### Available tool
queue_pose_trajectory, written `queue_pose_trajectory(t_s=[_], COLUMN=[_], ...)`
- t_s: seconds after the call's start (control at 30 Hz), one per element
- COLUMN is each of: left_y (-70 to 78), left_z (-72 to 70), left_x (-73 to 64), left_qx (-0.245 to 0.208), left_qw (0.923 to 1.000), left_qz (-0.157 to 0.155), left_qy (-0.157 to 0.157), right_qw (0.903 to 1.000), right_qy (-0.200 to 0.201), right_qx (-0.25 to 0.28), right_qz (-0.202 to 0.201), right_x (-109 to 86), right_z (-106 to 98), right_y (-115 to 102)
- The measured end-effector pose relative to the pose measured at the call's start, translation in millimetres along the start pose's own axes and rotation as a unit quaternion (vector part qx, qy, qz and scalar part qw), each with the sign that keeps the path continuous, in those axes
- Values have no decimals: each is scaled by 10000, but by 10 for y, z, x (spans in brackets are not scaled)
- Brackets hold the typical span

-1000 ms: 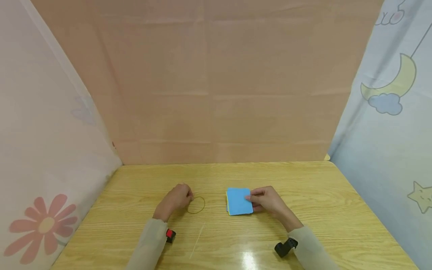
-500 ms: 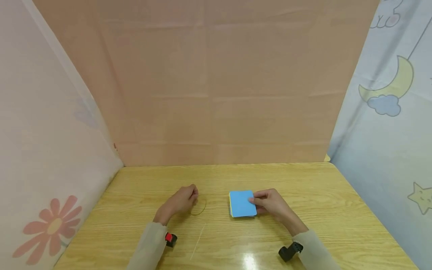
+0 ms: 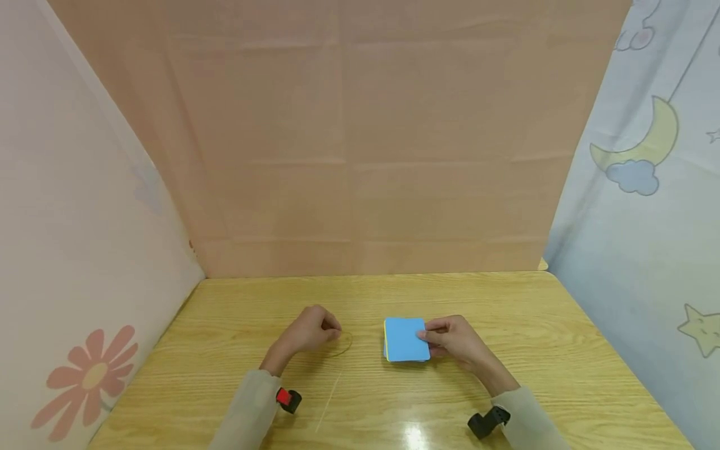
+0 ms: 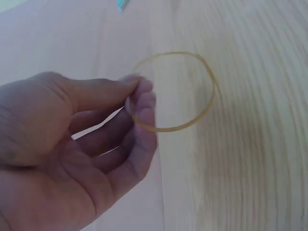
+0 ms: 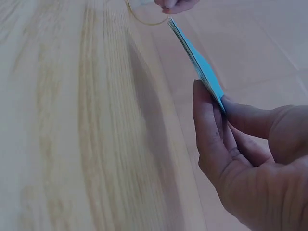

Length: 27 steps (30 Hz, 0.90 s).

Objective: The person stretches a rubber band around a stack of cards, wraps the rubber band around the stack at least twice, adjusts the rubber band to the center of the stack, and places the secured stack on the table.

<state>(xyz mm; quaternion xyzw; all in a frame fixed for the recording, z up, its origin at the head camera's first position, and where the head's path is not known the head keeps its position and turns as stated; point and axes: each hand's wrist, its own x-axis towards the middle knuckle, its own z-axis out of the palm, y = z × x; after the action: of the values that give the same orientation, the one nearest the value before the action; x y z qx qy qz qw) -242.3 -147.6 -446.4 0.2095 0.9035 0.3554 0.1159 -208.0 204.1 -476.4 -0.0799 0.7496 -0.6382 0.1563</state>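
Observation:
Between thumb and fingertips my left hand [image 3: 308,330] pinches a thin yellowish rubber band [image 4: 207,108], which hangs as a round loop beyond the fingers. In the head view the rubber band [image 3: 350,345] shows faintly against the wood. My right hand [image 3: 457,340] grips a thin stack of square cards [image 3: 406,339] by its right edge, thumb on the blue top card and fingers beneath. A yellow card edge peeks out at the stack's left. Seen edge-on in the right wrist view, the stack of cards [image 5: 204,67] is held above the table. A gap separates the two hands.
The wooden table [image 3: 236,312] lies under both hands, with a pale line on its surface. A brown cloth [image 3: 349,156] hangs behind it. Patterned curtains close off the left [image 3: 95,219] and right sides. Black cameras sit on both wrists.
My left hand has shifted a little to the right and turned, carrying the rubber band. The right hand has moved slightly right with the card stack, whose cards lie more evenly.

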Motion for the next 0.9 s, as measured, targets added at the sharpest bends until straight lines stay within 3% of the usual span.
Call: queue_pose_trajectory(t_s=[0.17, 0.37, 0.53, 0.9], left_y=[96, 197, 251, 284], left_z=[16, 55, 101, 187], left_x=[13, 58, 99, 147], left_qx=[-663, -896, -937, -1193], left_qw=[9968, 9919, 9910, 9874], left_qz=[-173, -194, -227, 77], left_qy=[411, 882, 924, 1034], right_qw=[10000, 10000, 9998, 9992], right_qy=[23, 21, -74, -2], right_qx=[25, 72, 154, 371], right_qz=[72, 59, 46, 163], right_x=[5, 20, 48, 116], right_z=[24, 47, 81, 196], right_y=[-16, -21, -30, -20])
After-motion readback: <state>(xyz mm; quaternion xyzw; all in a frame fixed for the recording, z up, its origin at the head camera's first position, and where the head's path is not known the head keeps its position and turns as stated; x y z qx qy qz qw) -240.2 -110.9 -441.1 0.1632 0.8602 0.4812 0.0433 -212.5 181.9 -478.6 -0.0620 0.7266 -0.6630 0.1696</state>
